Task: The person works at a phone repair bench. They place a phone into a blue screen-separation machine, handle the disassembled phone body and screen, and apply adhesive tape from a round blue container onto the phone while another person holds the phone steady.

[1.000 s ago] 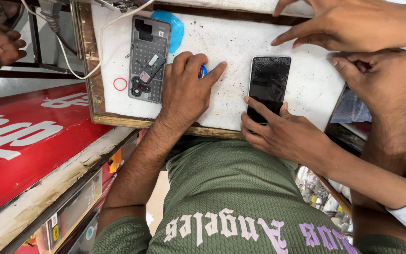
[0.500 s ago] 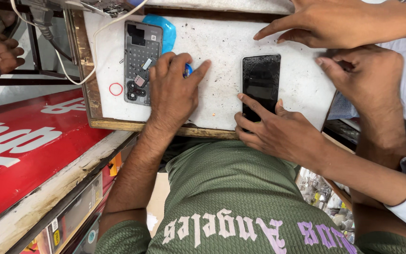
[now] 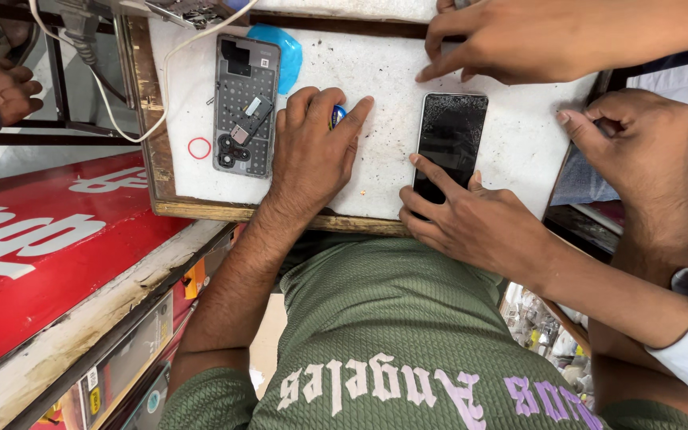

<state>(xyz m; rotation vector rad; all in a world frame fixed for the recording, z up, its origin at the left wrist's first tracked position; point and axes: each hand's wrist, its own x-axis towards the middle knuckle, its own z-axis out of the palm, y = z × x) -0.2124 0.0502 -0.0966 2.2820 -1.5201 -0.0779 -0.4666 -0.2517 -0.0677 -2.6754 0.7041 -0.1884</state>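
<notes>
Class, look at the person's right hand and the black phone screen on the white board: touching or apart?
Touching. The head view shows the right hand with its fingers lying on the lower edge of the black phone screen.

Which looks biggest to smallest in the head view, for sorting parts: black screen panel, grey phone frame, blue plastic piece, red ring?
1. grey phone frame
2. black screen panel, close to the frame, partly hidden
3. blue plastic piece, partly hidden
4. red ring

One head-worn camera is looking almost straight down — over the wearer's green shirt at the bottom of the frame and onto the white bench above it. It is sitting close, with the bench's near edge crossing mid-frame and its far edge running along the top. A red counter is filling the left side — no second view.
</notes>
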